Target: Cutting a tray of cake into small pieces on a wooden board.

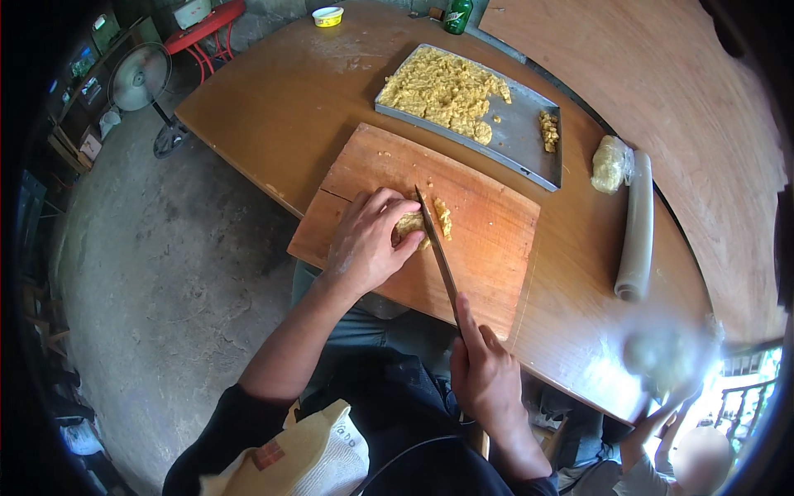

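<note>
My left hand (375,239) presses a lump of yellow, crumbly dough-like food (409,224) onto a wooden cutting board (490,266). Its fingers cover much of the lump. My right hand (487,366) grips a long knife (441,255) by the handle, which is mostly hidden in the fist. The blade lies along the lump's right side, close to my left thumb and index finger. A thin cut strip (443,218) of the same food rests just right of the blade, with small crumbs scattered around it.
Beyond the board, a metal tray (527,149) holds a mass of the yellow food (443,87) and a small heap of pieces (549,131). A plastic-wrapped lump (611,164) and a plastic film roll (634,229) lie right. Another person's arms (651,428) are at lower right.
</note>
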Demonstrator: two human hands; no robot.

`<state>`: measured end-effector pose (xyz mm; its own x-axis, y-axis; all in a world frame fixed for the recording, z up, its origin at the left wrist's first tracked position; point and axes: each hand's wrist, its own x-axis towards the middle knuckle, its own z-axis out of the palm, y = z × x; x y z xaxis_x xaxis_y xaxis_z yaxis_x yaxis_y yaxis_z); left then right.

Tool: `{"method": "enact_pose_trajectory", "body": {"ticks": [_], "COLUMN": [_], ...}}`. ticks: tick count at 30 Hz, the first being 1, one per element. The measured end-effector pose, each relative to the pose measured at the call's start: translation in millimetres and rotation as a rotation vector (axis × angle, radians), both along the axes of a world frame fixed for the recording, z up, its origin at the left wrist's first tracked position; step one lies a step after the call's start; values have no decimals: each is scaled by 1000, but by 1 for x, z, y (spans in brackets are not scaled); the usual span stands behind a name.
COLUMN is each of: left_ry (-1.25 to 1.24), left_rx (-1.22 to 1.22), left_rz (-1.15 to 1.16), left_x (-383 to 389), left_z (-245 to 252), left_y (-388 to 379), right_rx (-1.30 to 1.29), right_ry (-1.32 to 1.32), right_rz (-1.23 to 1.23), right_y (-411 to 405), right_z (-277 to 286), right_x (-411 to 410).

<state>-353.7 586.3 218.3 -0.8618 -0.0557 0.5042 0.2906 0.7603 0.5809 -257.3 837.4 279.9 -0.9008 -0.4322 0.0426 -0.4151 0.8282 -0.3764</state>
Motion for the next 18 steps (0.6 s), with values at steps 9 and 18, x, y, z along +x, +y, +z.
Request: {"method": "enact_pose_trajectory", "body": {"ticks": [9, 18], "left_ry": [-14, -4], "left_rx": [-7, 16], "left_rz": [-16, -9], "left_x": [-1, 0], "left_z": [-1, -3], "left_y": [-1, -2], "right_rx": [122, 40], "right_ry": [131, 39], "right_rz": [-14, -14], "right_y": [-28, 1], "right_z": [-30, -18], "right_x": [-31, 5]}}
